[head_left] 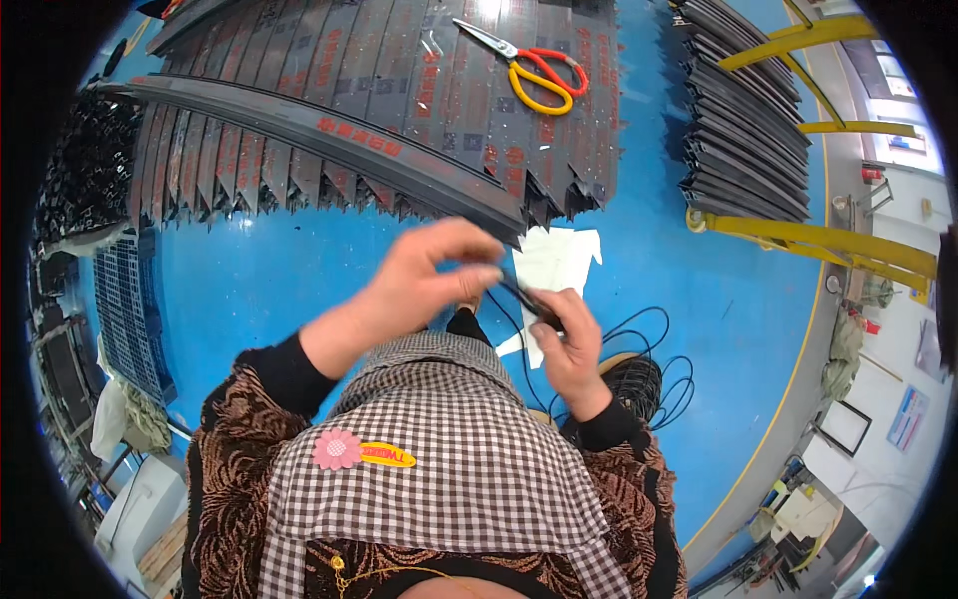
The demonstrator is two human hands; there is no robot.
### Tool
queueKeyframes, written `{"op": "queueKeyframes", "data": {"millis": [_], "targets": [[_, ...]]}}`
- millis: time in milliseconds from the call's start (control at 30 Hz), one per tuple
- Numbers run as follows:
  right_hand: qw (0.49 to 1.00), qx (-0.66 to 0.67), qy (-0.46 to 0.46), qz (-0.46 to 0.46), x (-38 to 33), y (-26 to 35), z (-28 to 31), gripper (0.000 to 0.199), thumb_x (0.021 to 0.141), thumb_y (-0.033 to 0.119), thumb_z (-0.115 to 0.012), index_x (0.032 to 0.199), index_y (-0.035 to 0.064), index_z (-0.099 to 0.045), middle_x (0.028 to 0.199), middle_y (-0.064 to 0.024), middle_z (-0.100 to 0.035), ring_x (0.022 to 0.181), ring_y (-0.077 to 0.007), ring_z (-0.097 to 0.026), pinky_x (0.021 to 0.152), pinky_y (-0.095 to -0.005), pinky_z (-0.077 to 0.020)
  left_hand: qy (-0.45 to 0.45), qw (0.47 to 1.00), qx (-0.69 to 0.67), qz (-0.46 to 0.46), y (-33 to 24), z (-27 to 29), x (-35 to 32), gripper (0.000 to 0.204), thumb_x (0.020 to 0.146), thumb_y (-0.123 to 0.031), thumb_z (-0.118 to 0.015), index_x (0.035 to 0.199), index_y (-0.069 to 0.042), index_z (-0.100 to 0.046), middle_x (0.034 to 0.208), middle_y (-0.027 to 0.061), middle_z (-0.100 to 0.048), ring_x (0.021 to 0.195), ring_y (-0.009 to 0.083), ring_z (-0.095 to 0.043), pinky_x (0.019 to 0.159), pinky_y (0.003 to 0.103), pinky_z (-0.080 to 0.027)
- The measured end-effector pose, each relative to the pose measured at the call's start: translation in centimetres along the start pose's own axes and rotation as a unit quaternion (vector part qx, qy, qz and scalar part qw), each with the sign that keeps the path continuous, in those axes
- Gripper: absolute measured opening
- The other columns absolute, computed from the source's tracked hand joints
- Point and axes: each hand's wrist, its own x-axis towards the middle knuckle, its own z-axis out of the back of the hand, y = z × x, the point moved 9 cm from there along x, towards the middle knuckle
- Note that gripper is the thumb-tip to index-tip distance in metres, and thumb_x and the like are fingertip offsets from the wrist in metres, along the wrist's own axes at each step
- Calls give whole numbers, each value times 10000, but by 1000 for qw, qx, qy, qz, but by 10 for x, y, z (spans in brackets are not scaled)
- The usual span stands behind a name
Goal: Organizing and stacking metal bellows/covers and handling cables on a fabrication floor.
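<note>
Left hand (424, 285) and right hand (571, 344), raised close together, pinch a thin black cord (527, 299)

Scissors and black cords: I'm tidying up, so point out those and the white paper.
scissors (534, 68), head view, on the pivot by the handles
black cords (654, 359), head view, on the looped bundle
white paper (559, 258), head view, on its middle

Glossy blue surface (299, 270); shiny dark plastic strips (399, 90); scissors (529, 65) with metal blades and plastic handles; smooth black cord (649, 349); checked cloth apron (459, 439).
</note>
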Motion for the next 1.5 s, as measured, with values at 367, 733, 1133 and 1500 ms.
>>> {"op": "queueKeyframes", "data": {"millis": [367,733,1133,1500], "targets": [[967,-248,26,-58,2,-117,34,192,864,158,-581,1021,62,-638,815,-48,-613,648,-221,-551,594,-298,-430,-143,682,715,-64,23,142,62,718,779,-675,-540,1274,-155,-547,1389,34,-444,1332,268,-332,1127,475,-166],[973,-220,41,-63,-2,-123,30,201,878,172,-568,1030,60,-636,847,-41,-644,665,-216,-576,612,-294,-445,-133,695,706,-39,22,141,61,689,766,-655,-560,1251,-167,-564,1375,9,-461,1333,260,-330,1132,464,-146],[974,-219,53,-7,17,-106,11,220,854,142,-596,1069,113,-630,779,-24,-596,620,-197,-546,559,-280,-423,-132,692,708,-37,28,146,63,729,742,-716,-520,1236,-183,-581,1362,-1,-471,1319,243,-345,1138,463,-129],[947,-308,51,78,28,-95,12,233,835,116,-608,1066,138,-633,705,-7,-500,553,-179,-479,506,-291,-389,-130,694,708,-32,27,145,65,749,741,-758,-492,1220,-192,-596,1349,-16,-479,1302,238,-365,1142,468,-121]]}}
